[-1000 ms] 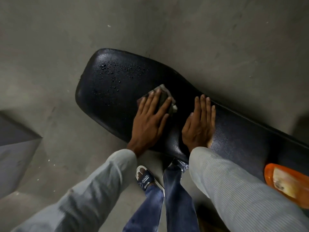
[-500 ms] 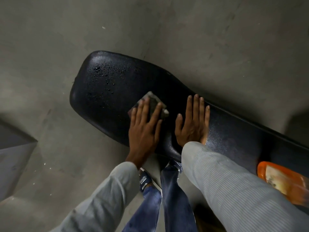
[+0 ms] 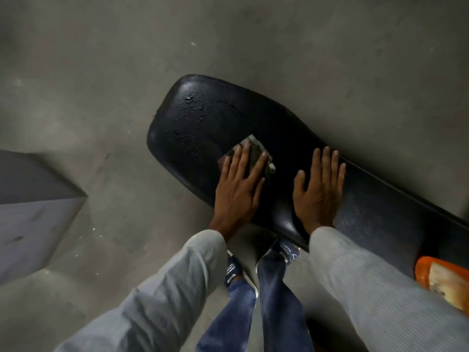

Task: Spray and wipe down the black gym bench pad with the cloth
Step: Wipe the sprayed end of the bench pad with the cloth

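Nearest, the dark shoes [image 3: 289, 251] carry a three-pointed star logo with unreadable lettering. At 4 o'clock sits an orange bottle [image 3: 442, 280], label illegible. Right hand [image 3: 318, 189] lies flat, fingers together; left hand [image 3: 238, 189] presses spread fingers on the cloth [image 3: 256, 154], now nearer the droplets. Bench pad [image 3: 279, 138] runs 10-to-4 o'clock.

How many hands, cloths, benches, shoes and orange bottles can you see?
Hands: 2, the left hand and the right hand
Cloth: 1
Black bench pad: 1
Shoes: 2, one and another
Orange bottle: 1
Total: 7
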A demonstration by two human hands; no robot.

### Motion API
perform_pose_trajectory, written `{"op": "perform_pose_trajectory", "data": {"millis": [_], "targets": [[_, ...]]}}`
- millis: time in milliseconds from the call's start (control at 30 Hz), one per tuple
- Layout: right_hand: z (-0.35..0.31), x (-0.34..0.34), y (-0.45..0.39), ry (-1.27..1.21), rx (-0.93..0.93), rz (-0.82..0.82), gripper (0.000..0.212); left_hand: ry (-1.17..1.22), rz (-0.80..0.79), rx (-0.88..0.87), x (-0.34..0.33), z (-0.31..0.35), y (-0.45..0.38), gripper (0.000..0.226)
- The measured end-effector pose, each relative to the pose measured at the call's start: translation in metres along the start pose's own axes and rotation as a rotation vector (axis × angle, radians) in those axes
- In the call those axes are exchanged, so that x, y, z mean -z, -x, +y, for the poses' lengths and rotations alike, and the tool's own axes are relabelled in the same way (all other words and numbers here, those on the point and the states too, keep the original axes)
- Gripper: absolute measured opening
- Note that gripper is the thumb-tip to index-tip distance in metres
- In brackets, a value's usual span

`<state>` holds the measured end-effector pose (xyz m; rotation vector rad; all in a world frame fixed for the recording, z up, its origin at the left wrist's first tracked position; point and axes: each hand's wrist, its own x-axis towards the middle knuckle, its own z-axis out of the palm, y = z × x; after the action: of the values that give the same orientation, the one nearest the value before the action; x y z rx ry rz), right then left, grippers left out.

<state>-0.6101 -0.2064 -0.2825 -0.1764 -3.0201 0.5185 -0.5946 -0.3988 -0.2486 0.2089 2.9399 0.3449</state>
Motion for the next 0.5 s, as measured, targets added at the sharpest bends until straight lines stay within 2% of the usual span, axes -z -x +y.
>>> {"op": "perform_pose_trajectory", "data": {"millis": [67,200,267,433,500], "targets": [[-0.015,-0.005,-0.013,-0.025,0.008,0.026,0.056,-0.005,0.049,0.073,-0.002,-0.025,-0.005,0.059],[-0.070,-0.031,-0.043,-0.017,0.056,0.021,0.059,0.051,0.192,0.509,0.012,-0.088,-0.034,0.060],[-0.079,-0.039,-0.044,0.025,0.029,0.031,0.060,0.075,0.218,0.545,0.008,-0.086,-0.026,0.060],[-0.078,-0.033,-0.043,0.043,0.034,0.067,0.060,0.169,0.165,0.504,-0.015,-0.007,0.027,0.061],[-0.081,-0.035,-0.045,0.041,0.037,0.067,0.059,0.197,0.188,0.560,-0.015,-0.005,0.021,0.061]]}}
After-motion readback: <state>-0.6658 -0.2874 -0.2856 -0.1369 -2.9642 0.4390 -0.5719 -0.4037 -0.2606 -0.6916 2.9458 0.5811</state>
